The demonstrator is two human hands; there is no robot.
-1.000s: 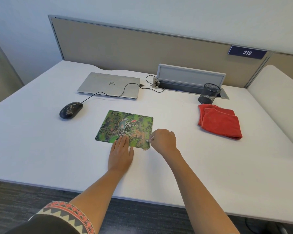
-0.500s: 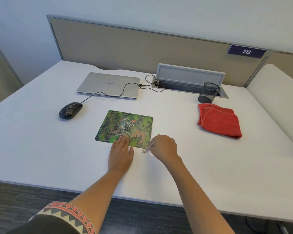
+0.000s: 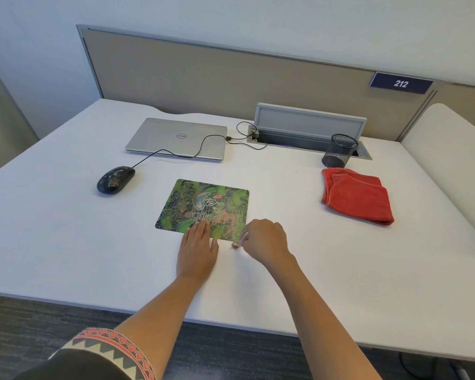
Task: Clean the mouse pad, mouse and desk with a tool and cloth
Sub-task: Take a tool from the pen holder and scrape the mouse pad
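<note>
A green patterned mouse pad lies mid-desk with brownish crumbs on its near right part. My left hand rests flat, fingers together, pressing the pad's near edge. My right hand is closed on a small thin white tool, whose tip touches the desk just off the pad's near right corner, beside a tiny pile of crumbs. A black wired mouse, speckled with dirt, sits to the pad's left. A folded red cloth lies to the right on the white desk.
A shut silver laptop sits behind the pad, with the mouse cable running over it to an open cable tray. A black mesh pen cup stands near the cloth. A beige partition backs the desk.
My right hand has drawn the tool from the pad's near right part off its edge onto the desk, dragging crumbs along. My left hand stayed in place.
</note>
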